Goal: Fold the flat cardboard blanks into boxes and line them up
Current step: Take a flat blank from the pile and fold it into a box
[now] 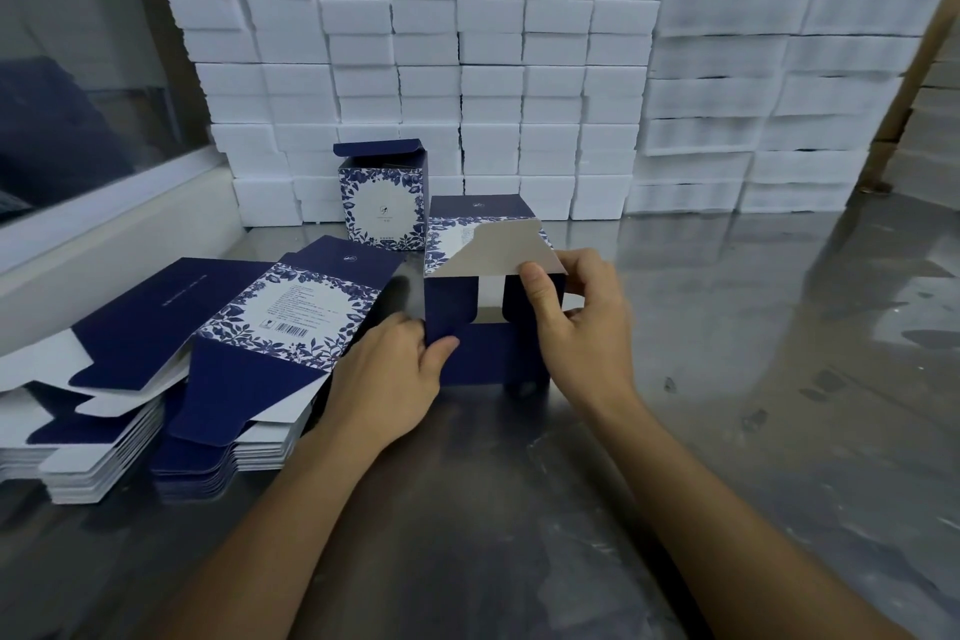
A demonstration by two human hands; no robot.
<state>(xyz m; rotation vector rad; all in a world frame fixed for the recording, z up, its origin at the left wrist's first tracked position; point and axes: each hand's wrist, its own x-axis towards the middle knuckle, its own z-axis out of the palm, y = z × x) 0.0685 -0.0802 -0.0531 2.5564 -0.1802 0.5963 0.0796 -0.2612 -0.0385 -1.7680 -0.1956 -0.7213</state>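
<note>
From the head camera, a half-folded blue box [488,296] stands on the grey metal table [727,379], its open end toward the person. The left hand [387,382] pinches the box's left flap between thumb and curled fingers. The right hand [576,322] pinches the pale upper flap [498,252], with the thumb on top. Left of this box lie stacks of flat blanks [208,353]. Behind it stands one finished box [382,200], its lid up, against a wall of white foam blocks [493,68].
</note>
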